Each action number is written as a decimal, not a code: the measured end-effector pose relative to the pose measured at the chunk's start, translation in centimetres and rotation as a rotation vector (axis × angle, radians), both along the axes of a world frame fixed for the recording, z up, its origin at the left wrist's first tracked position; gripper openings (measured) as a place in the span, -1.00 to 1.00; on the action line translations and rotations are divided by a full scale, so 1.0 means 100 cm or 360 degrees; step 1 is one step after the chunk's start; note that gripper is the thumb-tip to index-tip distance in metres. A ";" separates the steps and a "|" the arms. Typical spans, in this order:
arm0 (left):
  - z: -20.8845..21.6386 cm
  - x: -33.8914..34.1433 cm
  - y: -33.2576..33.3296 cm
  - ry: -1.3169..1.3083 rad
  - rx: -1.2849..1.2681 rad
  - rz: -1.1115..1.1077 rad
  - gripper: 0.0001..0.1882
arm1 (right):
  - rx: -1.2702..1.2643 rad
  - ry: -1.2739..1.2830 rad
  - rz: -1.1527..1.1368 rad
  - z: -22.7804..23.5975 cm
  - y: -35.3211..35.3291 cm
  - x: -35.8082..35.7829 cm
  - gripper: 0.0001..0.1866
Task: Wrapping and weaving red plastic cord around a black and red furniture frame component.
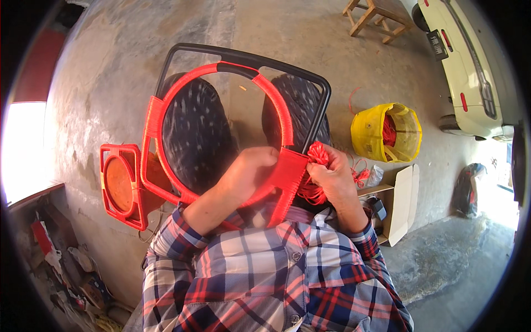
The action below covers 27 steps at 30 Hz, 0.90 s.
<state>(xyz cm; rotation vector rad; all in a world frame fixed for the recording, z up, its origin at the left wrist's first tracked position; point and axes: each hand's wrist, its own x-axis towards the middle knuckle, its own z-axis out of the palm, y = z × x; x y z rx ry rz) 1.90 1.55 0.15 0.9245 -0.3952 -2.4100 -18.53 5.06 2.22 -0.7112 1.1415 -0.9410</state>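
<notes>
A black frame (323, 110) with a ring (174, 94) inside it rests across my lap. Red cord is wound tightly round most of both, and bare black shows along the far side and part of the right side. My left hand (249, 174) reaches through the ring and grips the wrapped part at the near right; some of its fingers are hidden behind the red wrapping. Just right of the frame's wrapped edge, my right hand (336, 180) is closed on a bundle of red cord (316, 155). Loose loops of the cord hang below that hand.
Left of my knees stands another red-wrapped frame (138, 185) against an orange-red round seat. To the right are a yellow bucket (365, 133) with red cord inside and an open cardboard box (405, 205). Farther off are a wooden stool (376, 19) and a pale vehicle (470, 66).
</notes>
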 end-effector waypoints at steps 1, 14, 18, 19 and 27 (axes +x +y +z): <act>-0.001 0.001 0.001 -0.0002 -0.0001 0.0000 -0.63 | -0.0001 -0.0002 0.0000 0.000 0.000 0.000 -0.88; 0.002 0.001 0.006 -0.0064 -0.0149 0.0189 -0.79 | 0.0020 -0.0038 -0.0002 -0.002 0.000 -0.002 -0.88; 0.003 -0.001 0.005 -0.0110 -0.0172 0.0177 -0.82 | 0.0014 -0.0016 0.0042 -0.005 0.000 -0.005 -0.87; 0.002 -0.002 0.005 -0.0111 -0.0173 0.0175 -0.82 | 0.0014 -0.0018 0.0041 -0.005 0.000 -0.005 -0.87; -0.002 -0.008 -0.003 -0.0309 -0.0228 0.0009 -0.83 | 0.0013 -0.0106 0.0025 0.000 -0.001 -0.004 -0.82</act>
